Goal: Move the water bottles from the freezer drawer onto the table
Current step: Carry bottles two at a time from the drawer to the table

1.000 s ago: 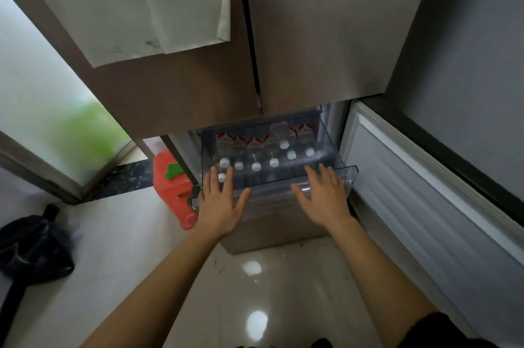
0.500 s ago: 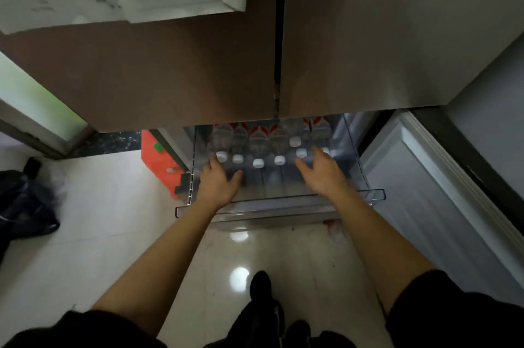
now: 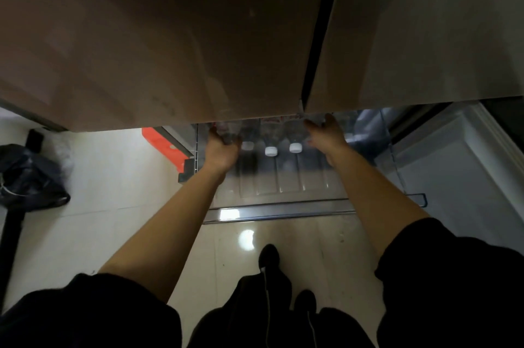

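My left hand (image 3: 222, 147) grips the end water bottle (image 3: 230, 132) in the freezer drawer (image 3: 283, 184); right hand (image 3: 326, 136) looks open-fingered, I think. I'd grab low, below the cap.

Setting: domestic kitchen. Principal indicator: a tall two-door refrigerator (image 3: 170, 49) with metal-tone fronts and a vertical seam between the doors. Below the doors, a clear plastic freezer drawer (image 3: 283, 186) is pulled out, with white-capped water bottles (image 3: 270, 143) in a row inside it. To the right of the refrigerator's drawer, a white-lined lower door (image 3: 453, 163) stands open. In front of the refrigerator, glossy pale floor tiles (image 3: 113, 191) show bright reflections. To the left of the refrigerator, an orange plastic item (image 3: 164, 143) sits against its side, and a dark bag (image 3: 28, 177) lies farther out.
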Demonstrator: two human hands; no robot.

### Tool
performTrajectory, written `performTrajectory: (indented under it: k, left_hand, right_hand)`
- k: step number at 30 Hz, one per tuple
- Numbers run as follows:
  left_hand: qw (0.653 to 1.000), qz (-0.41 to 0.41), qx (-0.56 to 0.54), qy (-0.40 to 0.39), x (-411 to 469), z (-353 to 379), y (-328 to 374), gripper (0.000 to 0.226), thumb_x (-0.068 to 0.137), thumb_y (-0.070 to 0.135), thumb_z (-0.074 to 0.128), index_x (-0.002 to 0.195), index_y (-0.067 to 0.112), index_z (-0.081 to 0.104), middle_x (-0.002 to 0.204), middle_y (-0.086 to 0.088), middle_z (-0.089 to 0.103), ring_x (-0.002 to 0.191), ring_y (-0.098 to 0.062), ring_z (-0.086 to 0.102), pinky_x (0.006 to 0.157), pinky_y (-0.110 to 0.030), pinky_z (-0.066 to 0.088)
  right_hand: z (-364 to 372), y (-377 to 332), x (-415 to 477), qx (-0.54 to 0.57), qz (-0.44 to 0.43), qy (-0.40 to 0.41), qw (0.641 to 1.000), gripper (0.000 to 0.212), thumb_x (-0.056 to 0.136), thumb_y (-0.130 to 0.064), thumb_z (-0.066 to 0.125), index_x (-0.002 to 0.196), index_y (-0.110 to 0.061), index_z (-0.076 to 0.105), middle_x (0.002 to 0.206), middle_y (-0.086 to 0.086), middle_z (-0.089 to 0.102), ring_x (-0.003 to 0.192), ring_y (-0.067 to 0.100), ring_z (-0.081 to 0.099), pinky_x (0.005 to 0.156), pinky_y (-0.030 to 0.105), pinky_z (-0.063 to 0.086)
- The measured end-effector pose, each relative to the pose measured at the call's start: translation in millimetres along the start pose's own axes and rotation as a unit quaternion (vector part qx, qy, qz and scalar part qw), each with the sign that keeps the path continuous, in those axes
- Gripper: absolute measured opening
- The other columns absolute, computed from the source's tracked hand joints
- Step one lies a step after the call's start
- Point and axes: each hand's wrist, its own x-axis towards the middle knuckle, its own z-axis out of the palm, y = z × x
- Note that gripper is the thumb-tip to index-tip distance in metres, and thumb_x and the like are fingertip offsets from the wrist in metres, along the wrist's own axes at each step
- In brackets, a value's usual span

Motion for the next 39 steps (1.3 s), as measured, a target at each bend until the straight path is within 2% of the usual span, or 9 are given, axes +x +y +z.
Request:
performTrajectory:
  k: [3,6,8,13,17,23,29,34,39]
  left_hand:
    - [1.000,-0.015,0.020,0.012,-10.0,5.6,12.9,0.040,0.098,0.022,0.052,0.136,0.010,0.040,0.126,-0.023,0.057,0.115,-0.039,0.058,0.098,-0.048,0.049]
    - [0.999,-0.033,-0.016,0.027,-20.1,7.7,19.3,0.047,0.097,0.025,0.053,0.137,0.010,0.035,0.127,-0.022,0.057,0.117,-0.040,0.057,0.098,-0.049,0.049]
    - [0.999,-0.011,-0.005,0.038,-30.5,6.9,18.4,0.058,0.093,0.031,0.062,0.138,0.011,0.034,0.128,-0.017,0.057,0.117,-0.037,0.058,0.099,-0.049,0.050]
    - [0.991,0.036,0.075,0.100,-70.8,6.3,9.7,0.054,0.098,0.035,0.058,0.138,0.005,0.037,0.125,-0.023,0.061,0.114,-0.041,0.059,0.097,-0.049,0.049]
    - [0.981,0.068,0.122,0.134,-102.2,-2.0,1.8,0.049,0.097,0.045,0.055,0.127,0.007,0.047,0.115,-0.021,0.066,0.104,-0.040,0.064,0.091,-0.050,0.053]
    - [0.933,0.213,0.225,0.185,-136.4,-19.9,17.7,0.039,0.099,0.047,0.049,0.117,0.013,0.045,0.091,-0.012,0.069,0.076,-0.029,0.068,0.070,-0.047,0.060]
    - [0.888,0.278,0.351,0.104,-142.3,-3.8,32.6,0.042,0.099,0.052,0.043,0.119,0.015,0.043,0.091,-0.014,0.070,0.078,-0.033,0.069,0.069,-0.048,0.059]
    - [0.861,0.302,0.400,0.086,-132.6,8.6,25.2,0.041,0.098,0.059,0.037,0.117,0.022,0.040,0.094,-0.009,0.070,0.077,-0.029,0.069,0.069,-0.046,0.059]
    - [0.911,0.260,0.304,0.102,-133.3,21.4,20.6,0.047,0.094,0.061,0.045,0.112,0.017,0.050,0.107,-0.010,0.060,0.094,-0.029,0.061,0.076,-0.041,0.054]
  right_hand:
    - [1.4,0.1,-1.7,0.012,0.004,0.018,1.000,0.033,0.100,-0.021,0.054,0.130,-0.010,0.044,0.123,0.021,0.057,0.107,0.037,0.062,0.097,0.052,0.051]
    - [-2.7,-4.4,-15.4,0.034,0.005,0.035,0.999,0.064,0.099,-0.027,0.055,0.152,-0.016,0.021,0.107,0.009,0.056,0.093,0.027,0.062,0.090,0.044,0.054]
    - [-8.4,0.2,-32.8,0.002,-0.013,0.039,0.999,0.078,0.100,-0.040,0.055,0.158,-0.020,0.007,0.108,0.001,0.053,0.095,0.022,0.058,0.083,0.034,0.047]
    - [-23.6,20.3,-67.0,-0.019,-0.069,0.074,0.995,0.069,0.095,-0.054,0.056,0.152,-0.022,0.033,0.124,0.015,0.063,0.114,0.036,0.060,0.093,0.043,0.050]
    - [-46.0,19.0,-93.6,-0.046,-0.116,0.102,0.987,0.062,0.095,-0.053,0.055,0.148,-0.022,0.044,0.131,0.013,0.062,0.119,0.036,0.056,0.094,0.039,0.045]
    - [-79.2,2.2,-117.3,-0.148,-0.162,0.121,0.968,0.044,0.091,-0.046,0.059,0.125,-0.018,0.063,0.120,0.015,0.067,0.109,0.038,0.059,0.085,0.037,0.047]
    - [-80.6,-2.2,-126.9,-0.273,-0.201,0.083,0.937,0.028,0.091,-0.041,0.059,0.106,-0.017,0.064,0.108,0.015,0.069,0.098,0.037,0.062,0.070,0.032,0.039]
    - [-71.8,6.5,-129.9,-0.282,-0.193,0.050,0.939,0.032,0.089,-0.045,0.064,0.111,-0.021,0.065,0.107,0.007,0.071,0.095,0.030,0.063,0.069,0.030,0.041]
    - [-63.6,19.0,-123.7,-0.269,-0.146,0.007,0.952,0.066,0.071,-0.056,0.081,0.126,-0.028,0.058,0.129,0.004,0.054,0.108,0.023,0.057,0.082,0.033,0.047]
